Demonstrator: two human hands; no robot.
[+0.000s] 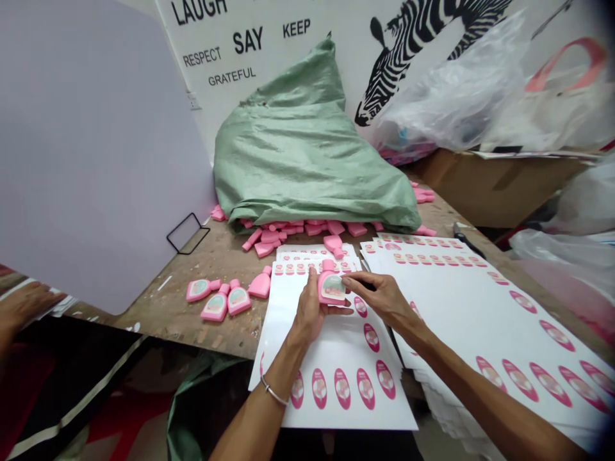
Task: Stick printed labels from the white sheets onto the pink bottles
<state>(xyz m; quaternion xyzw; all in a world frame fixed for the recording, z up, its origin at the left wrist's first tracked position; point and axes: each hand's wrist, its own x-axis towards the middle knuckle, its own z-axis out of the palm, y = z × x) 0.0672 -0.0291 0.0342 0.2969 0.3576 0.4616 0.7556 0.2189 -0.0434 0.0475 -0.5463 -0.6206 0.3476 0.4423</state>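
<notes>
In my left hand is a small pink plastic bottle, upright, its front turned toward me. A pale green and pink sticker lies on the bottle's front. The fingers of my right hand are pinched together at the sticker's right edge. Beneath both hands is a white sheet of stickers with pink ovals along its lower and right sides. To the left lie several pink bottles with stickers on them, and a pink bottle whose sticker does not show.
A green sack stands at the back, with loose pink bottles along its lower edge. More sticker sheets are stacked at right, near a black-handled knife. A white board stands at left, beside another person's hand.
</notes>
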